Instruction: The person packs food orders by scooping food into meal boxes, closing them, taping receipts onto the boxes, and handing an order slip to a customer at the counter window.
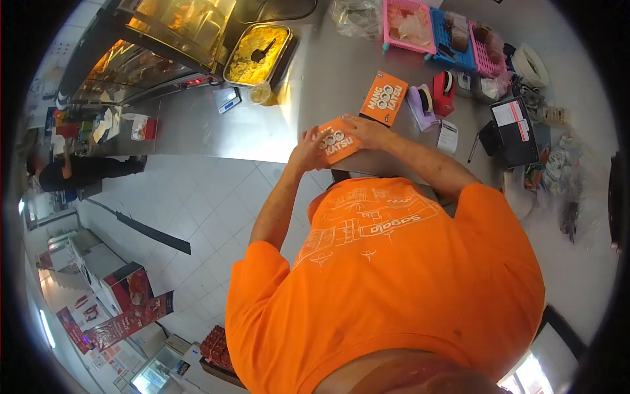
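Between my two hands is an orange food box with "KATSU" printed on its lid, held at the near edge of the steel counter. My left hand grips its left side, fingers bent over the lid. My right hand holds the upper right side, fingers reaching across the top edge. A second orange box, marked "MANG KATSU", lies just beyond my right hand. To its right sit a purple tape dispenser and a red tape dispenser.
A metal tray of yellow food with a black scoop stands beside a lit warming cabinet. Near it are a small scale and a plastic cup. Pink basket and blue basket line the back. Another person stands far left.
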Motion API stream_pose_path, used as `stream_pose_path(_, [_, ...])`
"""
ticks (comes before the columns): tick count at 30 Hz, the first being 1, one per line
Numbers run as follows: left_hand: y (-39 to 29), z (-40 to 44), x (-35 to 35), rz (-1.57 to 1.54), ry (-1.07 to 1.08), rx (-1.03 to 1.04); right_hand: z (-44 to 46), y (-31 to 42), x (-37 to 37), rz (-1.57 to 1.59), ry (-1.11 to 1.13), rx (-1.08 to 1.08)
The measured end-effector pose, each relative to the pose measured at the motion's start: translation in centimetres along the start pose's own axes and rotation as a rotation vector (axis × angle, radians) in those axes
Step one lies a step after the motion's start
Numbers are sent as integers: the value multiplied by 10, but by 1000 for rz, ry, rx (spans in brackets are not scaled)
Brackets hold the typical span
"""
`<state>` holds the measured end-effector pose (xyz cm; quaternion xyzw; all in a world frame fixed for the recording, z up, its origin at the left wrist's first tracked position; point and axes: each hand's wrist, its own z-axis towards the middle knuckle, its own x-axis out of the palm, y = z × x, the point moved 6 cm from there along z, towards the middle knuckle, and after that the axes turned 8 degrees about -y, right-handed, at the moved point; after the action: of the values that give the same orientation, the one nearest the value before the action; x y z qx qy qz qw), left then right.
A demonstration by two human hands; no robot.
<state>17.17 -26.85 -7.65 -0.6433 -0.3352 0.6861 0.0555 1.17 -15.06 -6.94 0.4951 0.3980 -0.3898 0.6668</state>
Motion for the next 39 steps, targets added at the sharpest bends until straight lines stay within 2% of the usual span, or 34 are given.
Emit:
stream_pose_path(4, [-2, -7, 16, 117, -45, 90, -11, -11, 31, -108, 122, -137])
stream_pose_path(6, [-1, -11, 26, 153, -102, 203, -22, -13, 26, -87, 50, -142])
stream_pose_path(8, [-1, -12, 37, 183, -97, 227, -34, -13, 22, -91, -43, -167])
stream_pose_path(10, [-4, -17, 46, 231, -114, 220, -48, -11, 21, -118, -159, -210])
stream_pose_path(13, [-22, -26, 43, 296, -144, 180, -59, -4, 3, -3, -331, -146])
stream_pose_path(16, [-35, -19, 34, 258, -131, 95, -87, -13, -39, -107, -486, 292])
stream_pose_path(18, [-29, -9, 44, 170, -207, -14, -130, -53, -63, -142, -740, 668])
stream_pose_path(20, [-38, -9, 42, 48, -289, -136, -178, -90, -86, -331, -1015, 1038])
stream_pose_path(23, [-34, -13, 58, -64, -416, -254, -235, -195, -35, 513, -670, 1308])
stream_pose_path(26, [-33, -22, 58, -105, -485, -303, -244, -199, -32, 1083, -514, 1478])
stream_pose_path(29, [-25, -29, 53, -113, -538, -311, -254, -187, -35, 1390, -773, 1249])
stream_pose_path(32, [-33, -25, 36, -190, -541, -356, -282, -188, -3, 1367, -897, 1081])
stream_pose_path(35, [-45, -15, 22, -221, -548, -358, -280, -177, -24, 439, -501, 1274])
stream_pose_path(38, [-74, 10, 3, -206, -562, -319, -285, -174, -12, -271, -665, 1115])
stream_pose_path(39, [-87, 21, -3, -143, -554, -266, -282, -172, -13, 40, -706, 1248])
